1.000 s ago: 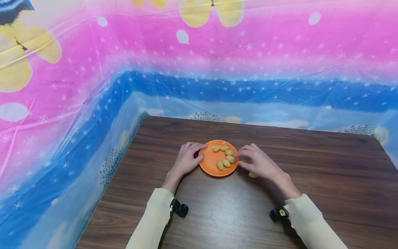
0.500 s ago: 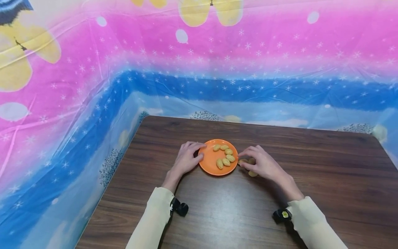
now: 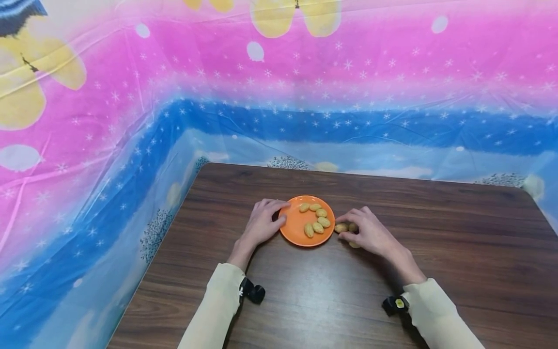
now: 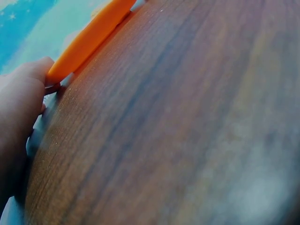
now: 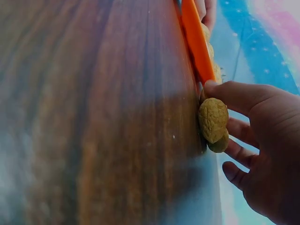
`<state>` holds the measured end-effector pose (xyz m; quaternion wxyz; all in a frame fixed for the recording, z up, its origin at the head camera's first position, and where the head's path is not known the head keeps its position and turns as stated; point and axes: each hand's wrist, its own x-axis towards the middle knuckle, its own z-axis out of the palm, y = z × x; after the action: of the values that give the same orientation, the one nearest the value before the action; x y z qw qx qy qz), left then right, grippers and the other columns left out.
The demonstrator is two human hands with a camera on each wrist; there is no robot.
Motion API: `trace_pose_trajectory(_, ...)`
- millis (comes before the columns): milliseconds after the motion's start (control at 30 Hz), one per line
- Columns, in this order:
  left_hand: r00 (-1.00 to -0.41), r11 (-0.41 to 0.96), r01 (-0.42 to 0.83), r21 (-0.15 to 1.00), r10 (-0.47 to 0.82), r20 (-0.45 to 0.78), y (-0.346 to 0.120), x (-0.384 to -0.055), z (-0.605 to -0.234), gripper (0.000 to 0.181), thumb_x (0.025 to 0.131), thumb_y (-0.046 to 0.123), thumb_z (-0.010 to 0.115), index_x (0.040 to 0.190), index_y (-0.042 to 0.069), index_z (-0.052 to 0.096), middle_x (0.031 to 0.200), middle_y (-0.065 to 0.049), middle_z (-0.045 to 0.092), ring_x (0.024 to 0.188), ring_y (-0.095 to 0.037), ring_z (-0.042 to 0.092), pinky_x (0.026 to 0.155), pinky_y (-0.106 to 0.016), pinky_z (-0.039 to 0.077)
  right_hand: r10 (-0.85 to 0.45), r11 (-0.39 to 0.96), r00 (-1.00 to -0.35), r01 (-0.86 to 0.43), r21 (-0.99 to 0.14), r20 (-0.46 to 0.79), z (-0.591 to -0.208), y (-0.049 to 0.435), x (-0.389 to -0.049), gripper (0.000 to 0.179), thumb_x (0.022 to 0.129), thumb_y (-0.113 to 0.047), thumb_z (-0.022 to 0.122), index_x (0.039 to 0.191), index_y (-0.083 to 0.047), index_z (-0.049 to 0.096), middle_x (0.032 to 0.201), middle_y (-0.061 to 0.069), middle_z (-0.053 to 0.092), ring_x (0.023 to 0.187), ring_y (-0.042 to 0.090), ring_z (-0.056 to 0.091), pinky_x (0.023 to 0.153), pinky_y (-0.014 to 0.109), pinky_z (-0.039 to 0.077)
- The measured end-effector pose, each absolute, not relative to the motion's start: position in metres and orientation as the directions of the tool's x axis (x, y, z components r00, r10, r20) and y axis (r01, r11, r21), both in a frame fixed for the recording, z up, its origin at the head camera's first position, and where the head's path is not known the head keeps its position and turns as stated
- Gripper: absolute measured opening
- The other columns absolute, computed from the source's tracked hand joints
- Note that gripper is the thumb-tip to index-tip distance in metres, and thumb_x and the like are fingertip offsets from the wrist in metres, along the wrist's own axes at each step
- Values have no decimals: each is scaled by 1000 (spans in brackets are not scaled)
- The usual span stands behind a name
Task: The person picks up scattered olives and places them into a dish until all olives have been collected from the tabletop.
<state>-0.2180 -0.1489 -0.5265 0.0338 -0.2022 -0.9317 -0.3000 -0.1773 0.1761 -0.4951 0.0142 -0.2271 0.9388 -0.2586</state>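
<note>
My left hand (image 3: pixel 263 222) holds the round orange plate (image 3: pixel 291 228) by its left side, fingers and thumb at the rim. On the plate, several oval tan nuts (image 3: pixel 323 222) in ridged shells lie in a curve. To the right of the plate, my right hand (image 3: pixel 368 230) has thumb and forefinger around a nut (image 3: pixel 341 227) on the table beside the rim. More nuts lie under that hand, partly hidden. In the right wrist view, one nut (image 5: pixel 213 119) with a netted shell shows up close, near the thumb (image 5: pixel 234 93).
The dark wood-grain table (image 3: pixel 287 291) ends at a rounded corner at the far left. A pink and blue printed cloth (image 3: pixel 305 82) hangs along the back and left. Each wrist wears a small black camera (image 3: pixel 395 304).
My right hand has drawn back from the plate's right rim, a little right and toward me, to the nuts beside it. The left hand and plate stay put.
</note>
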Motion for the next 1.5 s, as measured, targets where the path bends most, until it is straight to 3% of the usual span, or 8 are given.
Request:
trace_pose_trajectory(700, -926, 743, 372, 556, 339, 167, -147, -217, -524, 38, 97, 31, 58, 135, 27, 63, 136, 5, 62, 128, -20, 47, 114, -48, 31, -425, 768, -896, -431, -474, 125, -487, 175, -182, 26, 90, -26, 74, 115, -24, 73, 110, -4, 69, 101, 17, 48, 81, 35, 42)
trace_pose_trajectory(1500, -917, 735, 396, 551, 352, 189, -149, -217, -525, 38, 97, 32, 59, 135, 26, 63, 136, 5, 62, 128, -21, 47, 115, -49, 30, -500, 709, -845, -526, -470, 190, -468, 149, -197, 26, 88, -23, 76, 114, -19, 75, 111, -3, 69, 97, 17, 47, 80, 35, 40)
